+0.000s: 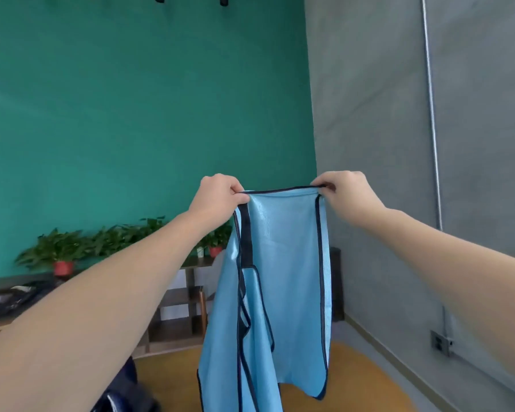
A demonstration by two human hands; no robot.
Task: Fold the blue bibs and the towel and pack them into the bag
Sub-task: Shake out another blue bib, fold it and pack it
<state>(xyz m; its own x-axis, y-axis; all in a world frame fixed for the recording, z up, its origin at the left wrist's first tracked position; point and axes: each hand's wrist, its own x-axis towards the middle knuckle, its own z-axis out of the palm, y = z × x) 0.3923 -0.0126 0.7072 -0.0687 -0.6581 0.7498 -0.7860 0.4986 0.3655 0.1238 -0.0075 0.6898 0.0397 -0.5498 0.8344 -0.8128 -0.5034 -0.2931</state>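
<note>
A light blue bib [283,281] with dark navy trim hangs in the air in front of me, stretched along its top edge. My left hand [220,194] pinches the top left corner. At the top right corner, my right hand [344,191] pinches the trim. The cloth drops down past the bottom of the view, with a strap and an armhole edge folded over on its left side. A dark bag [122,391] shows at the bottom left, partly hidden under my left arm. No towel is in sight.
A low wooden shelf unit [179,310] stands by the green wall with potted plants [63,254] on top. A dark bin [336,283] sits in the corner by the grey wall. The floor [173,376] below is yellowish wood.
</note>
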